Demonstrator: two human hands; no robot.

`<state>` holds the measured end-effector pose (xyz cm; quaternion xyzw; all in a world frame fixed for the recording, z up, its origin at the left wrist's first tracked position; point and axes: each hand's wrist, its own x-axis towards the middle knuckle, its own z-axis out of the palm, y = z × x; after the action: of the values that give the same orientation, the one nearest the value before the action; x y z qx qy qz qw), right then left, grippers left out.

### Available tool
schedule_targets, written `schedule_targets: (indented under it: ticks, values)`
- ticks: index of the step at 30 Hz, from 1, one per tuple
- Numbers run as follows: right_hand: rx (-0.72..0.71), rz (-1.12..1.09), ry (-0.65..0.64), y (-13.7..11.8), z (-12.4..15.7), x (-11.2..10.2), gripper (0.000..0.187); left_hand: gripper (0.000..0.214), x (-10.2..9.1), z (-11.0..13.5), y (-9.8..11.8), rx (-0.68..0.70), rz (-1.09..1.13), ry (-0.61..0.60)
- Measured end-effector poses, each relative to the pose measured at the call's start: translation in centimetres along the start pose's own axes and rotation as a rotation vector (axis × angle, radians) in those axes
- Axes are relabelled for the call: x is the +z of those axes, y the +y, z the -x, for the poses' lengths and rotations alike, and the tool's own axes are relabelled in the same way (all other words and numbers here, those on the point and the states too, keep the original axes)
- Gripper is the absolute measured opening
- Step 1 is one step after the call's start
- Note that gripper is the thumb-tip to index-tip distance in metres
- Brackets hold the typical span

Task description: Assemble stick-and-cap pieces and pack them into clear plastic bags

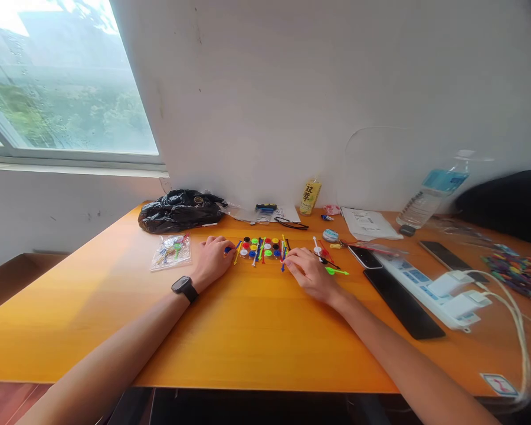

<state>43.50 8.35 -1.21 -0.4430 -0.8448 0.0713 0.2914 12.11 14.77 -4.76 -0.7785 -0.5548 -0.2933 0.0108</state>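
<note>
A cluster of small coloured round pieces and thin coloured sticks (262, 248) lies on the orange table (248, 330). My left hand (213, 258), with a black watch on its wrist, rests at the cluster's left end, fingers curled and pinching a small blue piece (227, 249). My right hand (308, 273) lies at the cluster's right end, fingers bent down onto the table beside a blue stick; whether it grips anything is unclear. More loose pieces, among them a green one (334, 271), lie just right of that hand.
A clear bag of coloured pieces (171, 251) lies left of my left hand, a black plastic bag (180, 210) behind it. To the right are a phone (365, 257), a black slab (402, 304), a power strip with chargers (433, 289), papers (369, 224) and a water bottle (433, 192).
</note>
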Motion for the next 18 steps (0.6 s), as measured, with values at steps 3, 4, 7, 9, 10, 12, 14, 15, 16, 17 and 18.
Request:
schedule_targets:
  ticks: [3,4,7,9,10,12,14,15,16,17,18]
  values:
    - [0.006,-0.005,-0.009,0.0,0.1,0.1,0.037,0.019,-0.1,-0.1,0.0,-0.019,-0.014,0.005]
    - [0.007,-0.006,-0.011,0.0,0.1,0.1,0.036,0.020,-0.2,-0.1,0.0,-0.021,-0.018,0.017]
    - [-0.005,-0.018,-0.012,-0.1,0.1,0.1,0.033,0.022,-0.4,0.0,0.3,-0.014,-0.019,0.076]
    - [-0.019,-0.037,-0.010,-0.1,0.2,0.1,0.031,0.020,-0.6,0.1,0.7,-0.009,-0.009,0.116]
    - [-0.026,-0.048,-0.008,-0.2,0.2,0.1,0.031,0.020,-0.7,0.2,1.0,-0.003,0.001,0.127]
    - [-0.039,-0.066,-0.002,-0.2,0.2,0.1,0.027,0.020,-0.9,0.4,1.8,0.025,0.047,0.126]
    - [-0.047,-0.090,-0.003,-0.4,0.3,0.1,0.023,0.020,-1.1,0.8,2.8,0.110,0.148,0.090]
    - [-0.043,-0.110,-0.011,-0.5,0.3,0.1,0.023,0.020,-1.3,1.1,3.4,0.176,0.215,0.055]
    - [-0.030,-0.137,-0.026,-0.7,0.4,0.0,0.026,0.021,-1.4,1.4,4.1,0.251,0.284,0.006]
    - [-0.009,-0.173,-0.045,-1.0,0.4,0.1,0.030,0.022,-1.6,1.7,4.7,0.326,0.346,-0.055]
    - [0.014,-0.215,-0.070,-1.2,0.5,0.1,0.033,0.023,-1.7,2.1,5.4,0.388,0.394,-0.126]
